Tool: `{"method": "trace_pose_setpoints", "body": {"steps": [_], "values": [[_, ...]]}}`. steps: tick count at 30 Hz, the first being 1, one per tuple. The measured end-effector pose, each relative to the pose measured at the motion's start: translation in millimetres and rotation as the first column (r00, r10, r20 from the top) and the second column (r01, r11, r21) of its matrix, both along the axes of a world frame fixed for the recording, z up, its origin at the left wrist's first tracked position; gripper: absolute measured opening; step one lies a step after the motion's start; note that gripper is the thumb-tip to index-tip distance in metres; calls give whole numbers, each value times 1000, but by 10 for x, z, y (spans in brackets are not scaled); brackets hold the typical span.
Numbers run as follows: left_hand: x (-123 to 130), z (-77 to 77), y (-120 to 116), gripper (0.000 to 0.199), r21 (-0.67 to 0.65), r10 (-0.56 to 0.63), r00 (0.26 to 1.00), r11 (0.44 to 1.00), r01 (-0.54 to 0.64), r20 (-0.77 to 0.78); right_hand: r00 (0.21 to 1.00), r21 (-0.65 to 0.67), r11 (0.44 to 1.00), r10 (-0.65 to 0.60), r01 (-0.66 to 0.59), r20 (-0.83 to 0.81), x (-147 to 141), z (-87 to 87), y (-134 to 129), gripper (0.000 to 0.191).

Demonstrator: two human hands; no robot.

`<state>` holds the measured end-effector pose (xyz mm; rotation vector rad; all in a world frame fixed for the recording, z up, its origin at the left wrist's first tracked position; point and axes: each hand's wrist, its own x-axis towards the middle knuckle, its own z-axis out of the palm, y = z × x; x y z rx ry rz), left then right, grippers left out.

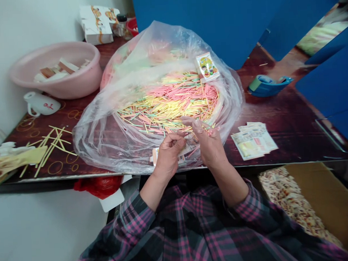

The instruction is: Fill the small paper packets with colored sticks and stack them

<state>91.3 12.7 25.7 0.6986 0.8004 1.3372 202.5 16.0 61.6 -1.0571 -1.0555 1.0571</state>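
Observation:
A large clear plastic bag (97, 128) lies open on the table, with a heap of short pink, yellow and green sticks (175, 103) inside. At its near edge, my left hand (169, 152) is closed in a pinch on what looks like a small clear packet (189, 145), partly hidden between my hands. My right hand (210, 144) is beside it, thumb and forefinger stretched toward the heap, other fingers curled around a few sticks with pinkish ends. Under my left hand, a small printed box (155, 156) shows in part. Another printed box (207, 67) rests on the bag.
Several flat filled packets (255, 140) lie to the right, and a blue tape dispenser (268, 85) stands behind them. On the left are a pink basin (56, 70), a white mug (42, 103) and loose yellow sticks (52, 145). Blue panels (192, 22) rise behind.

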Motion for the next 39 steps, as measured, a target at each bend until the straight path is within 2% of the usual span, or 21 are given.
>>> {"method": "trace_pose_setpoints", "body": {"steps": [2, 5, 7, 9, 13, 17, 19, 22, 23, 25, 27, 30, 34, 36, 39], "values": [[11, -14, -16, 38, -33, -41, 999, 999, 41, 15, 992, -48, 999, 15, -21, -123, 5, -20, 20, 40], [28, -6, -48, 40, -83, -172, 984, 981, 175, 40, 962, -69, 995, 54, -75, -268, 11, -34, 27, 42], [24, 13, -58, 42, -108, -245, 969, 963, 248, 40, 973, -74, 992, 82, -100, -215, 28, -46, 25, 37], [5, 34, -52, 41, -118, -272, 962, 955, 273, 23, 990, -97, 989, 99, -109, -104, 55, -68, 26, 37], [-23, 58, -14, 35, -91, -259, 966, 962, 258, -1, 995, -121, 990, 82, -75, 58, 90, -127, 40, 38], [23, 62, -13, 33, -63, -227, 974, 972, 227, 17, 994, -92, 992, 84, -90, -66, 69, -165, 57, 39], [63, 64, -34, 34, -90, -193, 979, 976, 198, 63, 989, -39, 997, 65, -71, -135, 53, -177, 68, 52], [111, 72, -70, 36, -147, -156, 977, 973, 177, 146, 989, 43, 999, 26, -19, -146, 34, -191, 72, 65], [119, 75, -78, 37, -158, -151, 975, 972, 176, 163, 989, 60, 998, 25, -16, -143, 28, -192, 66, 64], [125, 81, -81, 37, -169, -132, 976, 972, 161, 172, 991, 90, 996, 30, -19, -130, 22, -183, 42, 49], [118, 90, -57, 37, -166, -101, 983, 978, 126, 151, 997, 101, 995, 29, -23, -65, 28, -158, 11, 37], [97, 119, 28, 34, -122, -18, 995, 992, 29, 95, 995, 65, 998, 12, -18, 100, 71, -113, -4, 47], [59, 169, 171, 29, 5, 95, 995, 995, -95, 29, 974, 34, 999, -19, 12, 227, 140, -109, 67, 48], [22, 180, 216, 28, 56, 86, 996, 995, -86, -2, 966, 0, 1000, -22, 23, 256, 168, -129, 113, 51], [-71, 180, 240, 37, 58, -23, 997, 998, 27, -67, 974, -32, 999, -6, 14, 225, 213, -148, 150, 50]]}}
